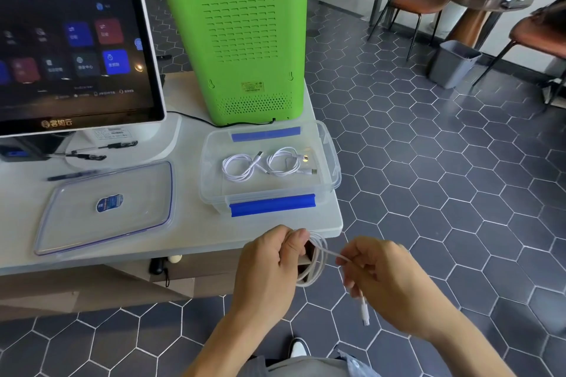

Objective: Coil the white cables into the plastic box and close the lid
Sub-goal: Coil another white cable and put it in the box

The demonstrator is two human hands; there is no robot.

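Note:
A clear plastic box (332, 162) with blue clips stands open at the table's right end. Two coiled white cables (266, 164) lie inside it. Its clear lid (76, 223) lies flat on the table to the left, with a blue label in its middle. In front of the table edge, my left hand (269, 266) grips the loops of a third white cable (318, 260). My right hand (382, 278) pinches the loose end of that cable, and the plug hangs below my fingers.
A green machine (242, 40) stands right behind the box. A touchscreen terminal (73, 49) fills the table's left, with pens (88, 156) at its base. The white table (321, 222) ends just right of the box. Chairs and a grey bin (453, 64) stand on the tiled floor.

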